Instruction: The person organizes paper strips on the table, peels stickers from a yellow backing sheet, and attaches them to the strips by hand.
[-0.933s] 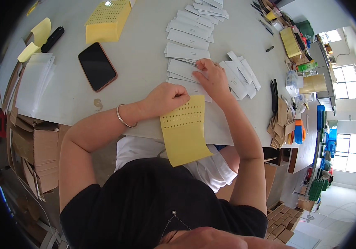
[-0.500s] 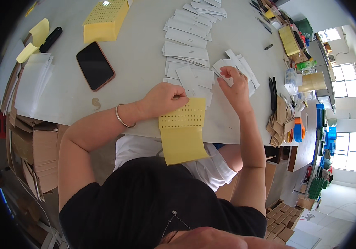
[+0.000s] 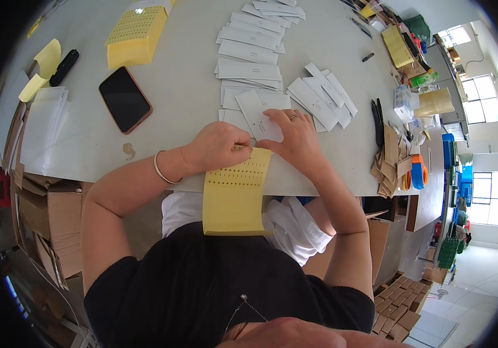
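Clearly, the left hand (image 3: 217,146) grips a yellow sheet (image 3: 233,206).

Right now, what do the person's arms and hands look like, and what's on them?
Both hands are bare, without gloves. The left hand has a thin, round, silvery bangle at its wrist. The right hand wears a ring. The short black sleeves leave both forearms uncovered.
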A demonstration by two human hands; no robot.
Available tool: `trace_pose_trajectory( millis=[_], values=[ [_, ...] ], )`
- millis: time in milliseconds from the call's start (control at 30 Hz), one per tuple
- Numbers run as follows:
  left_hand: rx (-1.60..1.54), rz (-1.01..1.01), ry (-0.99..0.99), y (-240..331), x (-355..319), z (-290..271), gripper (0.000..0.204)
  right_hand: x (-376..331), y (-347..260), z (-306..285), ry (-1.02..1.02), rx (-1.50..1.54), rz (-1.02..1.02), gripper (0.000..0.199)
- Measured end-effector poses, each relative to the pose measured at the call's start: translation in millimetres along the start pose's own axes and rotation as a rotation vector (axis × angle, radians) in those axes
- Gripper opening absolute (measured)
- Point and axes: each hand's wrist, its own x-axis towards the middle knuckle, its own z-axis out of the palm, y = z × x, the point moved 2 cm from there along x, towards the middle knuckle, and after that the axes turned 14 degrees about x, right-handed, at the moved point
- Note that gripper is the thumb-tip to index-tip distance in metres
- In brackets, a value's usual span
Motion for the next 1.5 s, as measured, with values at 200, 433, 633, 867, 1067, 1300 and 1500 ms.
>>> trace_pose_trajectory(
  millis=[200,433,633,867,1067,1300,1500],
  values=[
    [0.058,0.074,-0.029,-1,-2,2,0.016,0,-9,-5,-0.123,0.003,0.010,0.042],
    [-0.176,-0.099,-0.047,0,4,-1,0.019,-7,76,-47,0.219,-0.096,0.255,0.039],
    [-0.190,-0.130,-0.022,-3,1,1,0.019,-6,16,-25,0.206,0.126,-0.132,0.027],
    [-0.248,-0.167,-0.041,-5,4,2,0.022,-7,-14,1,0.146,-0.025,-0.482,0.016],
    [-0.332,-0.287,-0.003,-4,2,0,0.024,8,-14,-6,0.133,0.110,-0.385,0.010],
    [-0.321,-0.207,-0.048,-7,3,2,0.024,52,34,11,0.126,0.195,-0.058,0.009],
    [-0.319,-0.175,-0.035,-6,1,3,0.021,49,31,6,0.080,0.152,-0.028,0.041]
  ],
)
